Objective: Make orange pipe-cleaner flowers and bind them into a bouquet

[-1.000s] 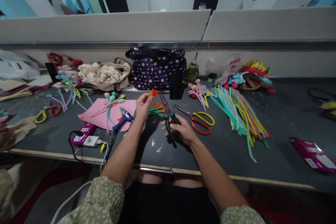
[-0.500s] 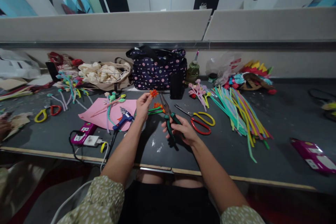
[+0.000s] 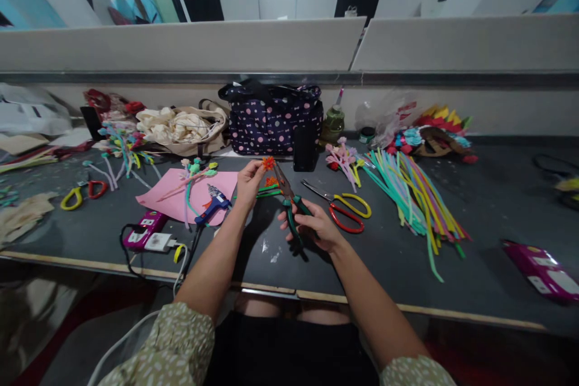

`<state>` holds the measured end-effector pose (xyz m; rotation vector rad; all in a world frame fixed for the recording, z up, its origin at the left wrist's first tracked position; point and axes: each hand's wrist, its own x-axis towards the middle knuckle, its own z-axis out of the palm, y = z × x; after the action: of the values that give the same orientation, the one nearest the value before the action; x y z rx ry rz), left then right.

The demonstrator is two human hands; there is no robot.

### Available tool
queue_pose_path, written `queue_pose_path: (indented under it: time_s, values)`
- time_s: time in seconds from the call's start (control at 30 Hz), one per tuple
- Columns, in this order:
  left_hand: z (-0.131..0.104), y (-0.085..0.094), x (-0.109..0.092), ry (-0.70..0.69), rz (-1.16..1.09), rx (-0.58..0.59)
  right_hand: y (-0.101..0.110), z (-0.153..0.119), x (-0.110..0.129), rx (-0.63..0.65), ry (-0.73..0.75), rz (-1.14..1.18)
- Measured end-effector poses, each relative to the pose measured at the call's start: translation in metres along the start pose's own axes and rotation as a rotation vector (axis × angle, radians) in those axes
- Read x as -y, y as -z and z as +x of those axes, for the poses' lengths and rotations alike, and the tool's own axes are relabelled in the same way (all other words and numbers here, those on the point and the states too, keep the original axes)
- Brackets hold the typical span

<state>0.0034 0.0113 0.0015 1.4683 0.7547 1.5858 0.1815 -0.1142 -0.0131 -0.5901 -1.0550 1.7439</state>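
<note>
My left hand [image 3: 250, 182] pinches a small orange pipe-cleaner flower [image 3: 268, 163] between thumb and fingertips, above the table. My right hand [image 3: 314, 224] is wrapped round the green handles of long-nose pliers [image 3: 289, 202]. The jaws point up and away, with their tips right beside the orange flower; whether they touch it I cannot tell. Below the pliers' nose lies another orange flower [image 3: 271, 181] with green stems [image 3: 268, 192]. Just right of my right hand rest scissors [image 3: 346, 211] with one yellow and one red handle.
A blue glue gun [image 3: 213, 205] lies on pink paper [image 3: 167, 196] at left, near a purple power strip [image 3: 147, 226]. Coloured pipe cleaners [image 3: 416, 193] spread at right. A dark patterned bag [image 3: 274, 120] and a black phone [image 3: 304, 149] stand behind. More scissors [image 3: 84, 193] lie far left.
The orange flower in my left hand has shifted slightly right and down, closer to the pliers' tips. Another person's hand at the far left edge has gone out of view.
</note>
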Motion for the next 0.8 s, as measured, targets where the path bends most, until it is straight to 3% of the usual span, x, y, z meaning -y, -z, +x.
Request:
queue_pose_path:
  time_s: [0.8]
  values:
    - [-0.0003,-0.0006,0.0003,0.008,0.037,-0.014,-0.0004,-0.0004,-0.0004,-0.012,-0.003,0.025]
